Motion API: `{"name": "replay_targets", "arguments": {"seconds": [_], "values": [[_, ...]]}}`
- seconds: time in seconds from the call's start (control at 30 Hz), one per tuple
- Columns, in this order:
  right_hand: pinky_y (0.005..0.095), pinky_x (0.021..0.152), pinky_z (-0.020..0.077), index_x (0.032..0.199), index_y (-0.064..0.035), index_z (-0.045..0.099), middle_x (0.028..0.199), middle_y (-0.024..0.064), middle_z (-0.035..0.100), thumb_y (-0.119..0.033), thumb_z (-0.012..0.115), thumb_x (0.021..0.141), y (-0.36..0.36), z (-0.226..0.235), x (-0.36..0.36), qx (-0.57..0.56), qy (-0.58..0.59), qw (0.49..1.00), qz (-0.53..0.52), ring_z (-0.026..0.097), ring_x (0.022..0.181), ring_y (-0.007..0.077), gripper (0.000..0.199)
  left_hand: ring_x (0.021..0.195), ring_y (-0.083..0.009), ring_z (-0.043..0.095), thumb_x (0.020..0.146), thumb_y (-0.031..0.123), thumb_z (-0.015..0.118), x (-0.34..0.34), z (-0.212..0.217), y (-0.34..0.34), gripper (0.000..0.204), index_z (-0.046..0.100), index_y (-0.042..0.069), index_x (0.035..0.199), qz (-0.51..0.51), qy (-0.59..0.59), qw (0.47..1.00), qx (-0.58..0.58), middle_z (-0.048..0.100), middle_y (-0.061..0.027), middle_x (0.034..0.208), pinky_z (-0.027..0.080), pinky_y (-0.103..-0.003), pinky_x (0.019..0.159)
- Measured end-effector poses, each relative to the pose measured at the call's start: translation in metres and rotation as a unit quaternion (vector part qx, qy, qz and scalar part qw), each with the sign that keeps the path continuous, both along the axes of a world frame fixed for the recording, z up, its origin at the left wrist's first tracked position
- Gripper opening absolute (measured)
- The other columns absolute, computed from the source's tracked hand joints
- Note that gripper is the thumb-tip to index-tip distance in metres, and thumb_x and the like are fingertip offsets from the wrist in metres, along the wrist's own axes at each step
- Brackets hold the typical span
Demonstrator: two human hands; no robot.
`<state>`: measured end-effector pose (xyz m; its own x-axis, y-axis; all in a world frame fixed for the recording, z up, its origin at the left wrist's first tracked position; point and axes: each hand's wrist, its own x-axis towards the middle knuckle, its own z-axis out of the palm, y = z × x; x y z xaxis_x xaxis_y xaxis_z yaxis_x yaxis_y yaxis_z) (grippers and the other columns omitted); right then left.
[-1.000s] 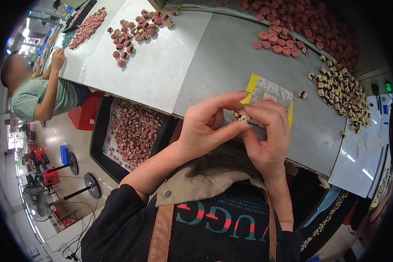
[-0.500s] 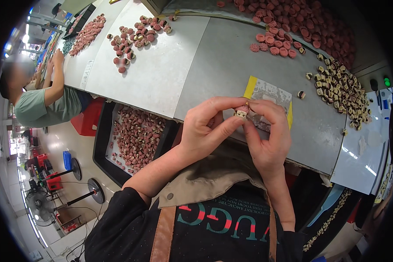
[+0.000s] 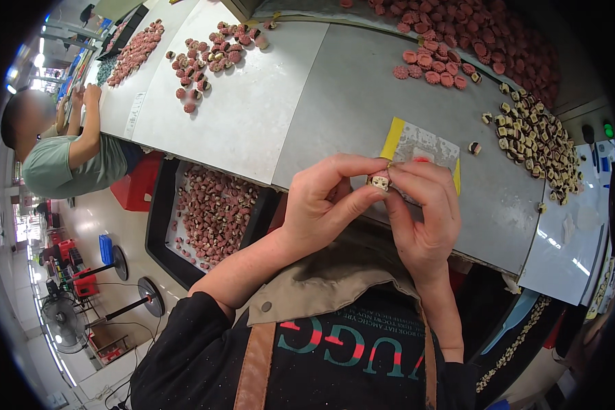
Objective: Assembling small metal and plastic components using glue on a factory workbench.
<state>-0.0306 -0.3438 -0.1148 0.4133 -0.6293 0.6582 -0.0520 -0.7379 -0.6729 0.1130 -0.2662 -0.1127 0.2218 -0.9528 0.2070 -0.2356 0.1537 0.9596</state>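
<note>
Head camera: one grey metal-topped worktable (image 3: 253,109), two bare hands, sorted small parts.

Left hand (image 3: 329,198): thumb and index finger clamped on one small block-shaped piece with a cream, face-marked front and a pinkish top (image 3: 380,182); the piece is held above the table's near edge, front toward the wearer.

Right hand (image 3: 427,215): index fingertip meeting the piece's upper right; thumb just beside it, its contact impossible to tell.

Beyond the hands: one flat, grey-white speckled sheet with yellow side strips (image 3: 427,140), partly hidden by the fingers.

Right of the sheet: one single cream-and-dark-brown piece (image 3: 474,147), lying apart; farther right, a heap of like cream-and-dark-brown pieces (image 3: 539,143).

Upper right: a large mound of round, scalloped pink caps (image 3: 485,48), with a smaller group of pink caps (image 3: 436,67) spilling toward the wearer.

Upper left: a loose cluster of pink pieces with dark and cream parts (image 3: 215,55).

Below the table, left: one deep black tray (image 3: 158,236), white-lined, holding many pink-and-cream pieces (image 3: 215,215).

Far left: one co-worker in a pale green shirt (image 3: 65,167), arms at the table; one red plastic container (image 3: 135,186) nearby.
</note>
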Motion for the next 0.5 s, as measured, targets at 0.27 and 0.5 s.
{"name": "replay_targets", "arguments": {"seconds": [0.27, 0.5], "values": [[0.0339, 0.080, 0.0478, 0.097, -0.0031, 0.060, 0.094, 0.0105, 0.060, 0.003, 0.069, 0.073, 0.0002, -0.0012, -0.0017, -0.016, 0.007, 1.000, 0.015, 0.058, 0.083, 0.0243, 0.025, 0.067, -0.0002, 0.045, 0.085, 0.004, 0.064, 0.0005, -0.0005, 0.0004, 0.028, 0.056, -0.001, 0.111, -0.008, 0.002, 1.000, -0.011, 0.060, -0.0021, 0.094, 0.035, -0.014, 0.056], [0.0329, 0.073, 0.0471, 0.095, -0.0036, 0.061, 0.093, 0.0080, 0.061, 0.005, 0.071, 0.069, 0.0024, -0.0013, 0.0011, -0.006, -0.012, 1.000, 0.009, 0.058, 0.081, 0.0236, 0.029, 0.066, 0.0002, 0.044, 0.085, 0.004, 0.064, 0.0013, -0.0007, 0.0013, 0.027, 0.056, -0.001, 0.111, -0.011, -0.002, 1.000, -0.017, 0.061, -0.0025, 0.095, 0.034, -0.014, 0.055]]}}
